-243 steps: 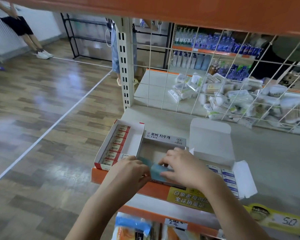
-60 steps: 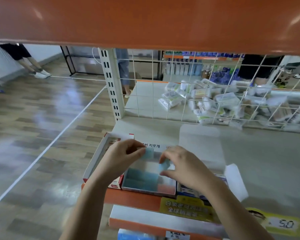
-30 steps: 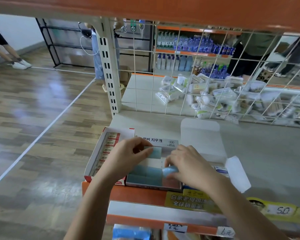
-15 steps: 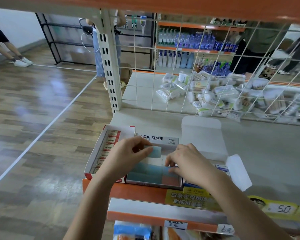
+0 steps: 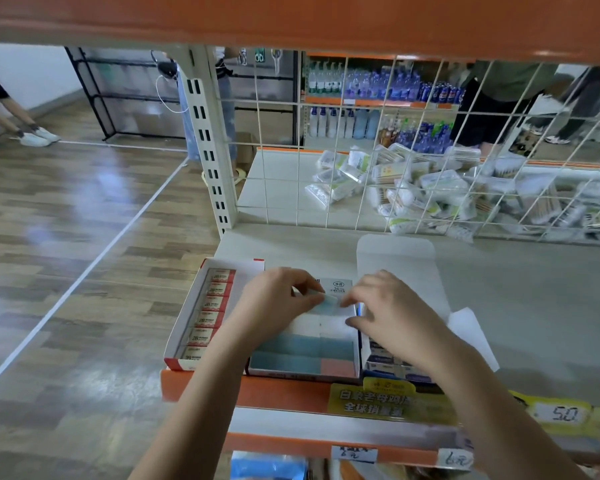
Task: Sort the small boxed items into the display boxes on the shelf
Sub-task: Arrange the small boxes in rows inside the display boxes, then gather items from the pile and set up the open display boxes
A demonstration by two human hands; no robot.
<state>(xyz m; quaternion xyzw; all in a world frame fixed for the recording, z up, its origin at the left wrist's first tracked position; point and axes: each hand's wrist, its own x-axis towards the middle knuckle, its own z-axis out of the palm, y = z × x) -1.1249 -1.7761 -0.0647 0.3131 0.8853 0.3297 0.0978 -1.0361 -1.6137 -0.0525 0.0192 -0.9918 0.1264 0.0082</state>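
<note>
Head view: red-box items [image 5: 208, 318] read "2B"; price tag [image 5: 563, 414] — "5.0".

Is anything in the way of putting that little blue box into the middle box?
Nothing visible. The left hand pinches the blue box just above the middle box, whose back rows look unfilled. The right hand hovers beside it.
</note>
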